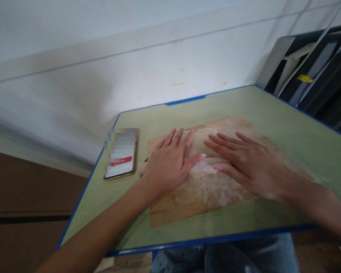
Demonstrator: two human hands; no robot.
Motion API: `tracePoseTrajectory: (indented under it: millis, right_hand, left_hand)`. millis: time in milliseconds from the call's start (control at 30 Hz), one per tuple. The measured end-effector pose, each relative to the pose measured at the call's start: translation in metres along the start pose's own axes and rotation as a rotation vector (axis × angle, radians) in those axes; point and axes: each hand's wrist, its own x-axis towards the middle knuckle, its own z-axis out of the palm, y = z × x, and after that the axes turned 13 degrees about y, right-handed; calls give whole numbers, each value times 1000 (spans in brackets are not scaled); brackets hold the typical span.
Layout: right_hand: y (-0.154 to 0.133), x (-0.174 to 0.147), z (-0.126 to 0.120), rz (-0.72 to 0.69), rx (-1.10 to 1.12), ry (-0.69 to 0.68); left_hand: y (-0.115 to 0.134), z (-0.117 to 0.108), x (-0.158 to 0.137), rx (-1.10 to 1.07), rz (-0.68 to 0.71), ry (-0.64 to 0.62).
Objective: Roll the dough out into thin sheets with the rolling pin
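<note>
A thin, pale sheet of dough (205, 141) lies on a floured wooden board (170, 212). My left hand (170, 159) rests palm down over the left part of the dough, fingers stretched forward and thumb pointing right. From the right, my right hand (241, 161) lies flat over the dough's other side with its fingers spread. Just left of my left wrist, a pale end of what looks like a rolling pin (142, 167) sticks out. Most of it is hidden under my hands, and a blurred band crosses the dough between the thumbs.
A smartphone (122, 153) with its screen lit lies left of the board. The green table (221, 102) has a blue edge and stands against a white wall (159, 72). Dark panels with a cable and a yellow tag (305, 78) stand beyond the right edge.
</note>
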Motion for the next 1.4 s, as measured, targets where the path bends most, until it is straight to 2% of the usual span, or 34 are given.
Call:
tracePoseTrajectory:
  millis: [200,400,533,633,767,867,1133,1400]
  right_hand:
    - [28,29,9,129,254,-144]
    - [48,49,23,246,292,-203]
    - [52,55,26,191,289,-191]
    - [48,50,23,172,272,-180]
    - [35,34,17,101,218,-153]
    - [24,21,13,60,142,-130]
    - [3,-1,4,28,29,-38]
    - [-20,-18,-6,-10,-19,28]
  left_hand:
    - [-11,7,21,-52,-103,9]
    - [-25,17,37,-102,-96,11]
    - [-32,22,40,-121,-36,21]
    - [-31,19,37,-149,22,21]
    - [-19,7,29,-152,-47,-55]
    - [-10,-2,23,-85,-23,-108]
    - [2,-8,3,32,84,-82]
    - [15,-10,-16,29,87,-87]
